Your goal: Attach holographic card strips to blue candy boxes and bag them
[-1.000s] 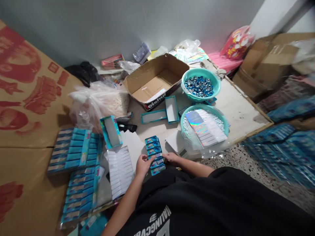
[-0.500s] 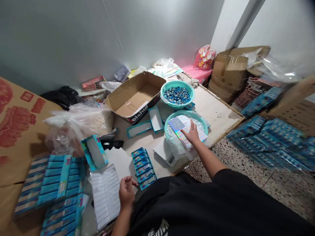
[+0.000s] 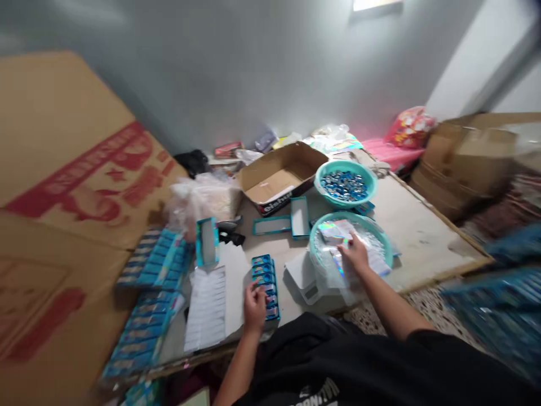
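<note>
My right hand [image 3: 355, 255] is over the front teal basin [image 3: 313, 248], its fingers closed at the edge of a shiny holographic sheet [image 3: 337, 230] lying on the small white pieces in that basin. My left hand [image 3: 255, 307] has its fingers curled against the near side of a row of small blue boxes [image 3: 262, 269]; whether anything is in them is hidden. A white scale [image 3: 302, 276] sits partly under the basin's left side. Left of the blue row lie white paper sheets [image 3: 236, 276] and a stack of white strips [image 3: 205, 310].
Behind stands a second teal basin [image 3: 323, 192] of blue gems, beside an open cardboard box [image 3: 270, 180]. Empty blue trays [image 3: 300, 217] lie before it. Packed blue boxes [image 3: 143, 327] and a large carton [image 3: 63, 169] are on the left. The table edge [image 3: 448, 276] runs along the right.
The view has swung left and up. My right hand has gone from spread above the shiny sheet to closed at its edge. My left hand has moved right, to the blue row.
</note>
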Tool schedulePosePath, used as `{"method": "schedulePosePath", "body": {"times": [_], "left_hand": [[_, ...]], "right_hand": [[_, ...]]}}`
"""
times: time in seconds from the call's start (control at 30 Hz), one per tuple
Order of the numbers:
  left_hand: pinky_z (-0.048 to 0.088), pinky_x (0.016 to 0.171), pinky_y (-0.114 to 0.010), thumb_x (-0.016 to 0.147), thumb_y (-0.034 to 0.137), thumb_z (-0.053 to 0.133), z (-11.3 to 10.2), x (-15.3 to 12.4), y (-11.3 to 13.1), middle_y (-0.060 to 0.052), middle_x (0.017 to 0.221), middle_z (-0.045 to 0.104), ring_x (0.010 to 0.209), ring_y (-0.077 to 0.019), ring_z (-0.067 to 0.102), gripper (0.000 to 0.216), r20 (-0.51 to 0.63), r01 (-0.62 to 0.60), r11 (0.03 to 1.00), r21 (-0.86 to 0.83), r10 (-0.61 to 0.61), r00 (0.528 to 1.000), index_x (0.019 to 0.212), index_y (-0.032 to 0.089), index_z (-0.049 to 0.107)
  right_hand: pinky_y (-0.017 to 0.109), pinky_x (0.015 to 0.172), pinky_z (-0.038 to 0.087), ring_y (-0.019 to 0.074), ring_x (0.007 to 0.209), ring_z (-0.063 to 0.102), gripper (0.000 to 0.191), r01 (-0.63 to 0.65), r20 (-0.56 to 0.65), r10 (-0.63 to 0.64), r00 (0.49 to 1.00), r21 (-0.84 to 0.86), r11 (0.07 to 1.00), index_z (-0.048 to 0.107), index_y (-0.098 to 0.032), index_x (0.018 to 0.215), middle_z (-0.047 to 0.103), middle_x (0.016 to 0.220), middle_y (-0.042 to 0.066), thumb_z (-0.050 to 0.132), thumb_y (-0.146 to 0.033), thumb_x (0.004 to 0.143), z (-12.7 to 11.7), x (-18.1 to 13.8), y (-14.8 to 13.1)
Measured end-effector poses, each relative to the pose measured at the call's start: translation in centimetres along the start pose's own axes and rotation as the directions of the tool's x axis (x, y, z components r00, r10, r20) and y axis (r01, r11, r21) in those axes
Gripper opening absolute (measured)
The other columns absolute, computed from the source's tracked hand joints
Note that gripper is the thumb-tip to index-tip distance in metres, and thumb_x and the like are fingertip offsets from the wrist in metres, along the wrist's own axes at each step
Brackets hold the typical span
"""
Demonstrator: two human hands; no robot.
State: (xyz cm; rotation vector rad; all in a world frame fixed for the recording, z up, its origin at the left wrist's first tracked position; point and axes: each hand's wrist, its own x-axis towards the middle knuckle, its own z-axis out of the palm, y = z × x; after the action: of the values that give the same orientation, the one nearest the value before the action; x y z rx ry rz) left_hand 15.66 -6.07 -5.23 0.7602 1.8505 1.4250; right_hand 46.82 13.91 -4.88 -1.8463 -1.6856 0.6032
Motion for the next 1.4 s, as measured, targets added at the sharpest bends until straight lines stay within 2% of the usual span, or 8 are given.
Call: {"method": "schedulePosePath", "body": {"times": [0.37,0.63,0.83,0.93,1.0,1.07,1.27,1.4], "left_hand": [[0.052,0.061,-0.033,0.083,0.076,0.043,-1.9,-3.3,-0.4,0.001,0.061,0.055,0.059,-0.0188,0.06,0.062,-0.156,0.0,1.0,0.029,0.005,0.988,0.102,0.02,0.059],[0.043,0.052,-0.028,0.091,0.065,0.039,-4.2,-2.8,2.8,-0.001,0.058,0.055,0.053,-0.0174,0.055,0.052,-0.16,-0.161,0.965,0.206,0.196,0.967,0.084,0.021,0.065],[0.049,0.079,-0.035,0.086,0.047,0.06,-5.0,-1.8,11.4,-0.003,0.066,0.063,0.069,-0.0192,0.059,0.026,0.151,-0.482,0.811,0.331,0.459,0.876,0.084,0.025,0.074],[0.042,0.101,-0.045,0.089,0.042,0.059,-4.4,-1.7,17.4,-0.004,0.078,0.067,0.088,-0.0223,0.062,0.023,0.466,-0.771,0.465,0.436,0.616,0.635,0.1,0.028,0.073],[0.03,0.112,-0.055,0.085,0.045,0.066,-4.3,-1.5,20.5,-0.009,0.117,0.066,0.117,-0.0291,0.054,0.041,0.545,-0.805,0.285,0.521,0.615,0.571,0.122,0.029,0.064],[0.03,0.111,-0.057,0.08,0.047,0.072,-4.7,-1.0,22.0,-0.01,0.131,0.06,0.126,-0.0334,0.048,0.048,0.576,-0.787,0.243,0.567,0.567,0.589,0.123,0.028,0.063],[0.042,0.098,-0.045,0.088,0.029,0.065,-6.7,0.7,22.0,-0.005,0.093,0.071,0.105,-0.0261,0.059,0.008,0.707,-0.823,0.225,0.521,0.426,0.564,0.093,0.023,0.069],[0.035,0.107,-0.05,0.094,0.023,0.055,-7.8,1.2,22.3,-0.002,0.09,0.07,0.095,-0.0211,0.062,0.013,0.698,-0.818,0.185,0.544,0.441,0.564,0.092,0.023,0.067]], "right_hand": [[0.042,0.064,0.047,0.0368,0.08,0.069,0.06,0.007,0.044,-0.005,0.999,-0.054,0.999,0.06,-0.015,0.122,0.075,0.084,0.015,0.049,-0.044,0.071,0.4,1.1,2.1],[0.044,0.061,0.049,0.0364,0.073,0.07,0.039,0.205,0.143,-0.198,0.97,-0.035,0.978,0.062,-0.024,0.101,0.075,0.08,0.012,0.05,-0.043,0.068,-3.7,2.3,-2.3],[0.039,0.072,0.052,0.0285,0.079,0.07,0.021,0.646,0.147,-0.656,0.74,0.116,0.755,0.068,-0.026,0.088,0.074,0.085,0.011,0.049,-0.034,0.081,-7.0,-1.3,-13.3],[0.035,0.07,0.053,0.0236,0.078,0.068,0.024,0.784,0.254,-0.819,0.515,0.248,0.57,0.068,-0.024,0.091,0.073,0.084,0.009,0.043,-0.022,0.09,-6.6,-5.3,-19.3],[0.033,0.07,0.052,0.022,0.078,0.066,0.024,0.821,0.266,-0.869,0.418,0.298,0.487,0.067,-0.023,0.094,0.071,0.083,0.008,0.043,-0.017,0.093,-5.8,-7.5,-22.2],[0.032,0.07,0.052,0.0214,0.078,0.064,0.022,0.838,0.253,-0.886,0.388,0.303,0.454,0.066,-0.022,0.093,0.07,0.083,0.008,0.044,-0.015,0.095,-5.2,-8.8,-24.0],[0.031,0.074,0.05,0.0204,0.082,0.063,0.021,0.852,0.311,-0.87,0.382,0.246,0.462,0.066,-0.018,0.097,0.069,0.088,0.008,0.047,-0.011,0.095,-4.8,-10.4,-25.5],[0.032,0.079,0.047,0.0227,0.093,0.064,0.021,0.842,0.416,-0.788,0.453,0.091,0.532,0.066,-0.017,0.108,0.069,0.098,0.009,0.053,-0.013,0.092,-4.9,-11.0,-26.1]]}}
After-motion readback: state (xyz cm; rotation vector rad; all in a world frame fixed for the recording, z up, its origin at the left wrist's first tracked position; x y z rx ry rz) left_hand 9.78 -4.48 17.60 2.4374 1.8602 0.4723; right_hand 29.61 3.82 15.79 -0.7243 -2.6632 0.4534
